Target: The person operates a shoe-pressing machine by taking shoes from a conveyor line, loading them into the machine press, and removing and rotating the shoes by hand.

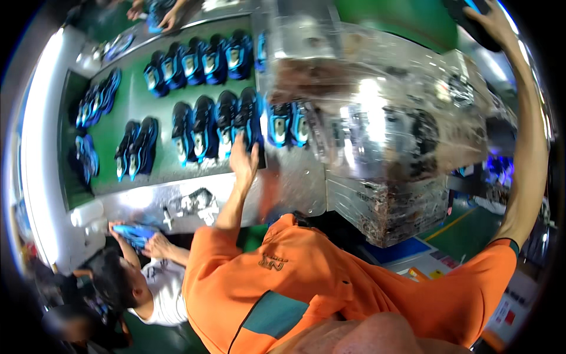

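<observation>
Black and blue shoes stand in rows on a green conveyor belt (118, 150). My left hand (242, 158) reaches to the heel end of a shoe (245, 115) in the near row, its fingers apart at the shoe's edge; whether they press on it is hard to see. Far off at the upper right, my right arm is stretched out. There my right hand (496, 22) is closed on a dark elongated thing (471, 23), partly cut off by the rim, whose kind I cannot make out.
Plastic-wrapped boxes (377, 112) stand right of the belt, with two blue shoes (289, 125) beside them. At the lower left a co-worker in white (168, 292) handles a blue shoe (134, 235). Another person's hands (168, 20) work across the belt. A metal ledge (147, 197) runs along the near side.
</observation>
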A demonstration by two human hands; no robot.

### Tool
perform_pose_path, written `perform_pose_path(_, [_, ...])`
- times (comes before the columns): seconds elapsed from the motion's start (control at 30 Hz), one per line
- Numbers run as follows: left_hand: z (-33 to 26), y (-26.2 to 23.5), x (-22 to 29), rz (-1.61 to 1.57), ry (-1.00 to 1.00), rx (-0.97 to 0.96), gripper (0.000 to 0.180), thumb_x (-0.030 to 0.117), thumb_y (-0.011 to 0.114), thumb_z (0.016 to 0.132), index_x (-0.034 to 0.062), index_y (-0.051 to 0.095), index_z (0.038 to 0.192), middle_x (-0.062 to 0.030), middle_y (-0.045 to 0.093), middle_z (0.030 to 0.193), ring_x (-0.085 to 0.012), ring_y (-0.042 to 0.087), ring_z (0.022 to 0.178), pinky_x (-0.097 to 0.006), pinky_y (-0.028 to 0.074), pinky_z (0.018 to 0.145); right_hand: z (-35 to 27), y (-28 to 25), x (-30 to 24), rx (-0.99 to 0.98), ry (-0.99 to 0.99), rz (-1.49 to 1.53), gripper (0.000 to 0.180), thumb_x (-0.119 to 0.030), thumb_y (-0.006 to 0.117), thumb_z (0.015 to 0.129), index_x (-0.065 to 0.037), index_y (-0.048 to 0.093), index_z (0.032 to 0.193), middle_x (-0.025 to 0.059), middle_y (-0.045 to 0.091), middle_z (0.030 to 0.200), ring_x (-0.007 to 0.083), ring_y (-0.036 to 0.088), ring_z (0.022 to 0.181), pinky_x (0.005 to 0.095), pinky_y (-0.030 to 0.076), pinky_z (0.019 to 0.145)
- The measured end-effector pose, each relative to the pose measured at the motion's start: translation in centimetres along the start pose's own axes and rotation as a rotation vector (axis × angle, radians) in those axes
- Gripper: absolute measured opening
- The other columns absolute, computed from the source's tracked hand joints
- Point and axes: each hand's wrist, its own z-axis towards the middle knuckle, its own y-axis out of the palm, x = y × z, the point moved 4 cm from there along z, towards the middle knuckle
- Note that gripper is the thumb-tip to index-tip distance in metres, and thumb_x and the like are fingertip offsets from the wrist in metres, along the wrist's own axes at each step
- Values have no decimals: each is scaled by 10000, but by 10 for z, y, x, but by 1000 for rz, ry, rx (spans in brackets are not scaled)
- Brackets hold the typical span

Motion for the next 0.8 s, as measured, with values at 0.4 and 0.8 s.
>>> perform_pose_path(0.4, [-126, -36, 295, -1414, -256, -1620, 518, 360, 588, 894, -26, 527, 1234, -194, 583, 1197, -310, 594, 1069, -423, 483, 926, -243, -122, 21, 987, -641, -803, 414, -116, 595, 756, -10, 565, 1155, 147, 612, 1023, 271, 581, 784, 366, 479, 650])
perform_pose_path(0.8, [-298, -135, 474, -1391, -960, -2807, 716, 498, 503, 873, 26, 323, 1381, -264, 424, 1298, -385, 562, 854, -512, 502, 675, -692, -85, 26, 554, 388, -503, 504, -64, 638, 784, -102, 493, 1265, 81, 560, 1241, 212, 490, 1209, 458, 344, 1035])
